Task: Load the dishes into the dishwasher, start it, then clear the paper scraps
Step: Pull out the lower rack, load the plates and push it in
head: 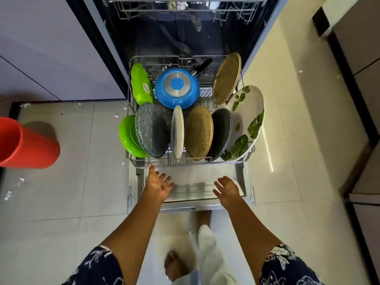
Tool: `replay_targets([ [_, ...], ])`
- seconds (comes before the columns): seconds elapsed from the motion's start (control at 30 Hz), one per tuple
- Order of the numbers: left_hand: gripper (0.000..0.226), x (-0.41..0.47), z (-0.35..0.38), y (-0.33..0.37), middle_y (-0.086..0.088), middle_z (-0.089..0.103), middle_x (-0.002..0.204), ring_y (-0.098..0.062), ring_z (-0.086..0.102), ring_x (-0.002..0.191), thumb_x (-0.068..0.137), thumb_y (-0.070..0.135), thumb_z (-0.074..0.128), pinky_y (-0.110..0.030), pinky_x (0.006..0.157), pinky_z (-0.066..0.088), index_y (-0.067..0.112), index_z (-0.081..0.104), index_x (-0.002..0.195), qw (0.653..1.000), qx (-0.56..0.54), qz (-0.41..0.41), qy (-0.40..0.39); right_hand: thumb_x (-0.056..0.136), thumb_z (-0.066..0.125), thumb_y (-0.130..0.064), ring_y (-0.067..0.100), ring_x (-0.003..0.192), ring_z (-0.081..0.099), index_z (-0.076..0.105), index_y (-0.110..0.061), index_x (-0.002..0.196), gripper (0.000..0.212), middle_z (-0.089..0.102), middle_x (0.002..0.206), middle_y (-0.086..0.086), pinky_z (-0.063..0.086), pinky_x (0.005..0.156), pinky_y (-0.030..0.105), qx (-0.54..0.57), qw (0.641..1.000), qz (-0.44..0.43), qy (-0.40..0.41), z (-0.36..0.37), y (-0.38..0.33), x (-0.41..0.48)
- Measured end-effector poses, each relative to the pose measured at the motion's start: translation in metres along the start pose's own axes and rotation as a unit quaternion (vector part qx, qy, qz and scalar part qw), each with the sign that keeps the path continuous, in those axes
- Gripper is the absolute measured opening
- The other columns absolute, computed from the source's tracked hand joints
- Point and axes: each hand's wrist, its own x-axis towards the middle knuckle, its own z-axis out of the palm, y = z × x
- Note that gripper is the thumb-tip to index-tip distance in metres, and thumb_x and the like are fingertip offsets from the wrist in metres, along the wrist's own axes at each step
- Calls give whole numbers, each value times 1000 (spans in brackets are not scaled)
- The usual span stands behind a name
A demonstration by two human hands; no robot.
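Far out to the left of the left hand, a red bin (24, 145) stands on the tiled floor (82, 202). White paper scraps (8, 195) lie scattered on the floor around the bin.

The left hand (159, 185) hovers over the open dishwasher door (197, 175), fingers spread wide and holding nothing. Its thumb tip is right at the front rail of the lower rack (185, 161); whether it touches cannot be told.

The rack is pulled out just beyond the fingertips of both hands, and all the dishes stand in it on edge. Straight ahead of the left hand are a green bowl (128, 136) and a speckled grey plate (152, 130), with a green plate (141, 86) farther back. Ahead of the gap between the hands are a white plate (177, 132) and a woven tan plate (199, 132), and behind them a blue pan (177, 88) with its bottom facing the viewer.

The right hand (227, 189) hovers over the door as well, fingers loosely open and holding nothing. Ahead of it are a dark plate (222, 132) and a large leaf-patterned plate (246, 120), and farther back a second tan plate (227, 79).

The upper rack (185, 9) sits farthest beyond both hands.
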Motion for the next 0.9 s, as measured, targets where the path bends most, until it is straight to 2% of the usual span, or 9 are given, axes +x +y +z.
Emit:
replay_targets([
  [0.1,81,32,14,4,-18,23,155,-38,27,140,92,64,35,-57,112,20,14,13,152,997,-81,-4,4,102,32,-19,30,133,39,36,-11,141,40,37,147,9,32,107,50,58,998,-8,12,18,-14,24],
  [0.17,87,50,18,6,-19,18,156,-37,23,142,89,70,34,-57,113,17,17,9,153,992,-127,-7,-6,103,24,-26,29,139,30,26,-16,147,45,28,153,6,24,112,52,118,993,-12,2,27,-23,37],
  [0.23,93,61,22,8,-21,14,157,-39,20,142,85,75,35,-58,112,17,18,8,153,987,-160,-13,-24,103,21,-29,28,139,29,27,-19,146,45,28,153,4,19,114,52,161,987,-20,-9,32,-28,46],
  [0.37,93,57,32,11,-20,6,158,-40,14,144,86,72,36,-61,112,17,18,2,153,976,-214,0,-30,103,22,-28,27,138,33,31,-20,145,44,30,152,2,20,113,54,188,981,-28,-25,36,-32,50],
  [0.47,91,61,38,17,-21,10,157,-42,17,142,86,71,35,-61,112,19,16,4,153,975,-221,0,-32,103,23,-27,28,137,34,31,-21,145,44,30,152,2,23,111,56,181,982,-34,-45,39,-39,55],
  [0.63,84,84,54,34,-17,32,151,-40,37,133,85,72,36,-62,104,30,17,28,148,976,-203,22,-74,102,25,-33,26,135,37,36,-21,142,43,36,149,1,26,108,56,163,983,-52,-71,56,-57,68],
  [0.73,90,93,72,49,-15,33,150,-40,38,132,82,75,37,-65,102,31,16,26,149,976,-196,36,-84,102,27,-38,26,131,42,42,-19,137,43,43,145,1,28,107,57,164,981,-60,-79,71,-72,78],
  [0.9,88,104,109,79,-15,33,148,-43,36,132,82,77,34,-67,105,27,19,28,148,974,-181,66,-116,101,19,-46,27,137,35,32,-22,145,52,35,150,0,26,109,57,139,982,-73,-102,104,-107,96],
])
